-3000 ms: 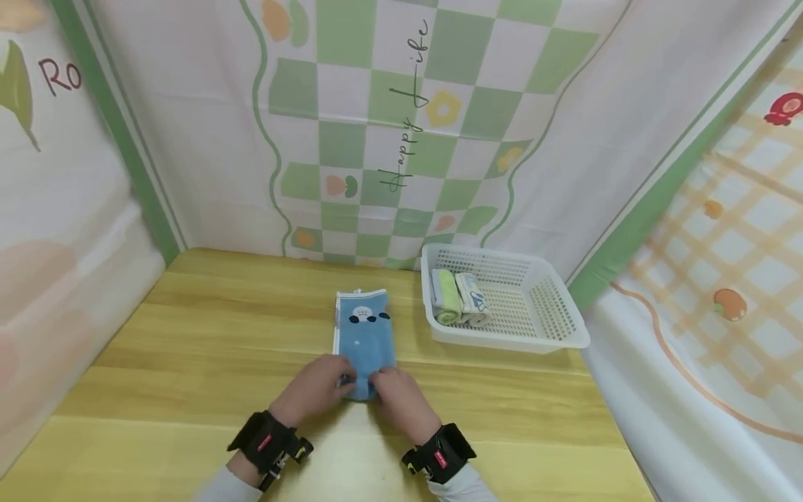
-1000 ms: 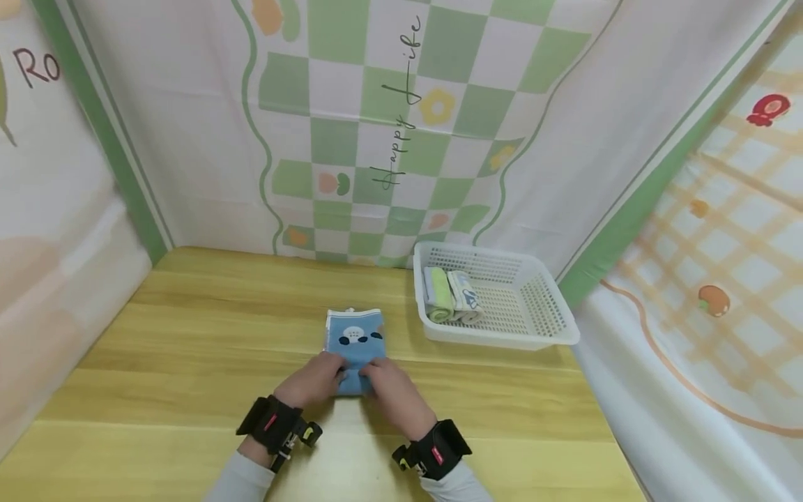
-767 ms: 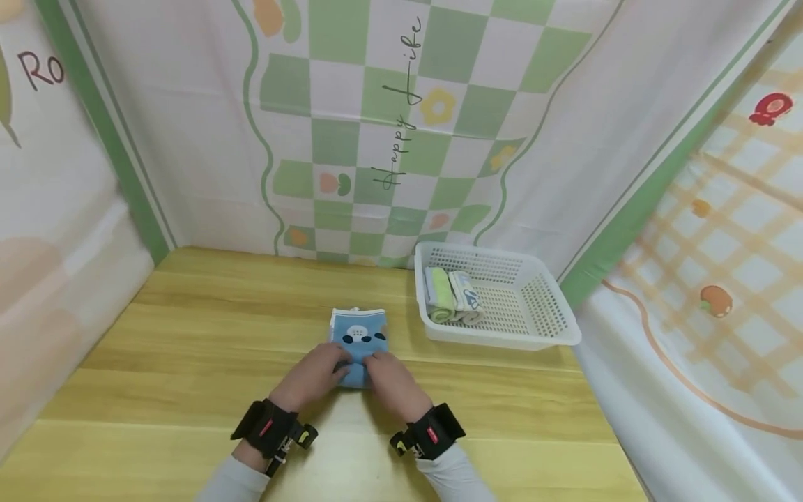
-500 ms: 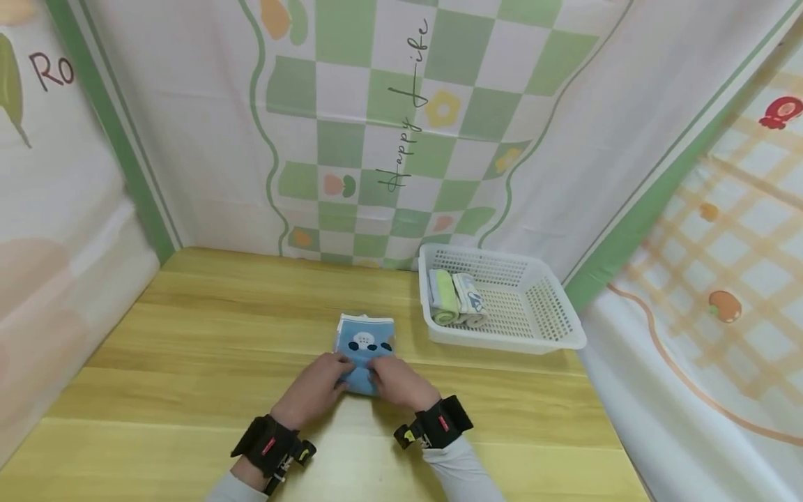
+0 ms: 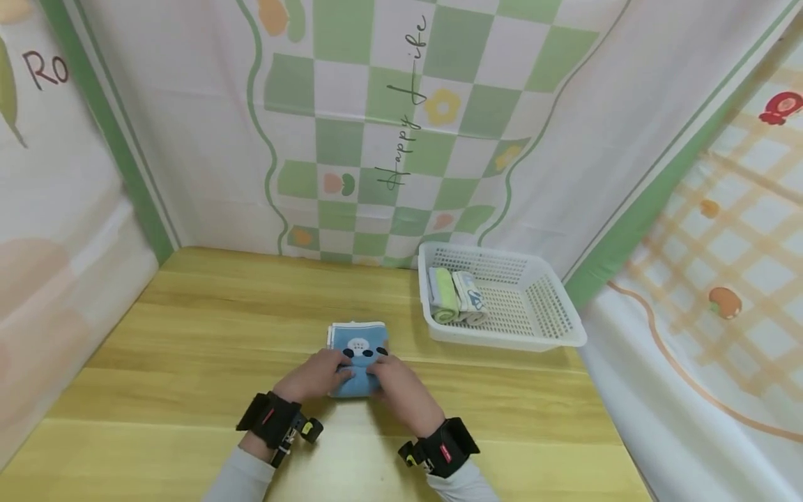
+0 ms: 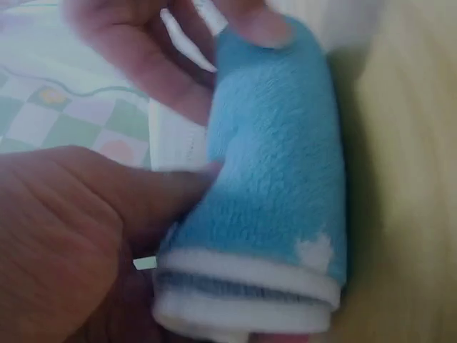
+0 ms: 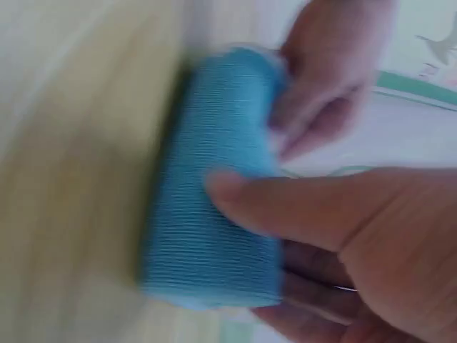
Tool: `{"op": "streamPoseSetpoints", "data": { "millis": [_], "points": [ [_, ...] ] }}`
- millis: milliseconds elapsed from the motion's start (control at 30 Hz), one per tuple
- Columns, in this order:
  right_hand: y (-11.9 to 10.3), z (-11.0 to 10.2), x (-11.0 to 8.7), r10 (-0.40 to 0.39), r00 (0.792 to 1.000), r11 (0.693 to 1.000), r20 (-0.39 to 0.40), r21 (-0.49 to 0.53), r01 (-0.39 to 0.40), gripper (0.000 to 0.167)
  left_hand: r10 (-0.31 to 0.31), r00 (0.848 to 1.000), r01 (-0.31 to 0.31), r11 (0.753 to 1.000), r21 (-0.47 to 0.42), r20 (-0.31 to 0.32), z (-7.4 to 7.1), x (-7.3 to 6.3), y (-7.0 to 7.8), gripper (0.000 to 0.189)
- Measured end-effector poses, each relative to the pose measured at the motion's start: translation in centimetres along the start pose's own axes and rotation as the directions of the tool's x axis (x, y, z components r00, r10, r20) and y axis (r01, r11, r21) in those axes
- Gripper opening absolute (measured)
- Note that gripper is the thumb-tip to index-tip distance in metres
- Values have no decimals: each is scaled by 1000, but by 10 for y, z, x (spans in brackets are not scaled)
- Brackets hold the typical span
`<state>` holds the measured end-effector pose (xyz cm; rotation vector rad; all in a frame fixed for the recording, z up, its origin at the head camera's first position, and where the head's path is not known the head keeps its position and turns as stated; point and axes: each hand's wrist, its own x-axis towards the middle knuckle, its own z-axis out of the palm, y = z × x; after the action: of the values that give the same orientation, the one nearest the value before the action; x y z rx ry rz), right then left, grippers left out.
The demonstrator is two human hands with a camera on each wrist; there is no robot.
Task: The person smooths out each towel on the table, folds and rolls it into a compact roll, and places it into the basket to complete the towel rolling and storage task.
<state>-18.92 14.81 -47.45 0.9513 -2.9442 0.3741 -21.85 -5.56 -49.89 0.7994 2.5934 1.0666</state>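
Observation:
A blue towel (image 5: 357, 346) with white edging and a printed animal face lies on the wooden table, its near end rolled up. My left hand (image 5: 316, 375) grips the left end of the roll, thumb on the near side. At the right end, my right hand (image 5: 401, 388) pinches the roll with its thumb (image 7: 250, 196) against the fabric. The left wrist view shows the fuzzy blue roll (image 6: 275, 150) with white layered edges. Its ribbed side appears in the right wrist view. Some fingers are hidden behind the towel.
A white plastic basket (image 5: 567, 328) stands at the back right, holding a rolled green towel (image 5: 445, 296) and a rolled white-and-blue towel (image 5: 469, 298) at its left side. Printed curtains (image 5: 207, 125) enclose the wooden table (image 5: 207, 335) at the back and sides.
The towel's near end has been rolled away from me, so its flat part is shorter. Its far edge has drawn nearer to me. Both hands still hold the roll; the basket stays put.

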Motion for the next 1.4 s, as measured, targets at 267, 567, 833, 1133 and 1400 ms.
{"op": "streamPoseSetpoints", "data": {
  "millis": [267,567,833,1133,1400],
  "points": [
    [16,13,18,27,996,991,81,126,-38,20,32,977,-10,995,103,-213,5,-13,6,28],
    [32,18,20,21,994,939,107,338,-56,24,99,981,-68,982,179,-169,16,-25,7,42],
    [6,6,11,49,998,993,-44,111,-44,25,28,996,-25,998,50,-79,0,-16,-4,38],
    [18,17,16,2,1000,988,25,152,-5,19,12,971,29,986,165,-240,11,-9,6,34],
    [29,23,28,85,986,924,143,360,-131,35,163,963,-102,957,272,-214,18,-19,6,51]
  ]
}}
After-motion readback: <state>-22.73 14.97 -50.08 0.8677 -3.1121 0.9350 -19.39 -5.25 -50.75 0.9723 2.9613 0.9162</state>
